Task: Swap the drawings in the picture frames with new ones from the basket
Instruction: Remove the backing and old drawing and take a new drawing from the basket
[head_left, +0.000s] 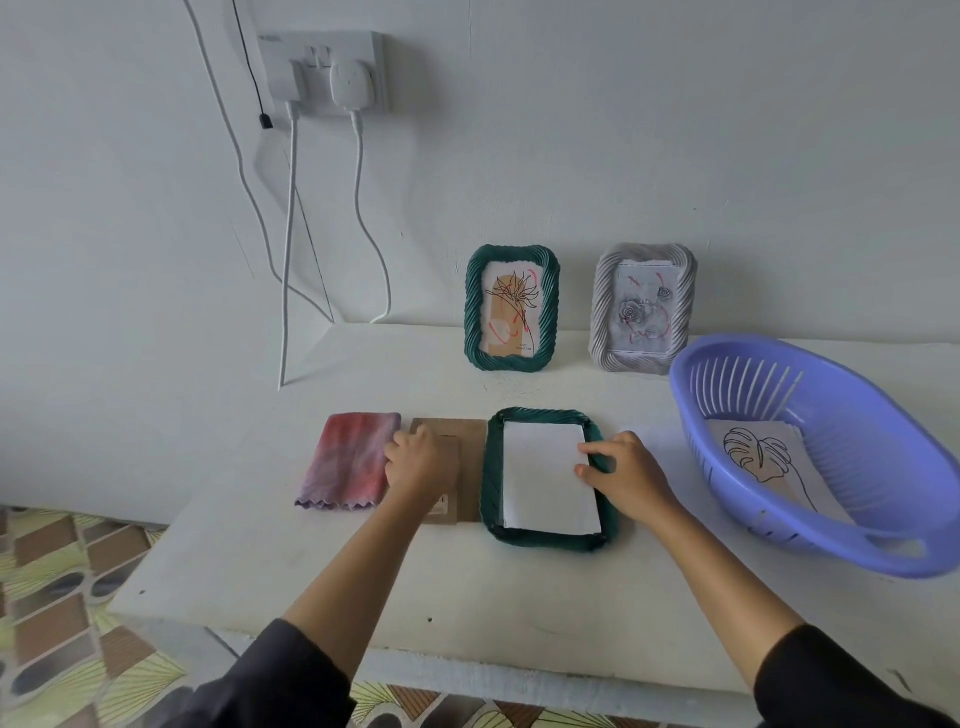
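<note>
The purple basket (810, 540) sits at the table's right end, a light, flexible tub best lifted by its rim, its long axis running from near right to far left, with a leaf drawing (769, 462) lying flat inside; the green frame (491, 467) lies face down at the table's middle, long axis pointing away from the person, rigid with a ridged border that should grip well. In its recess rests a white sheet (545, 478), thin, limp, easily creased, best pinched at an edge; the right hand (631, 478) has loosely curled fingers on the sheet's right edge, while the left hand (415, 460) presses flat, fingers open, on the brown backing board (467, 431) beside the frame, gripping nothing.
</note>
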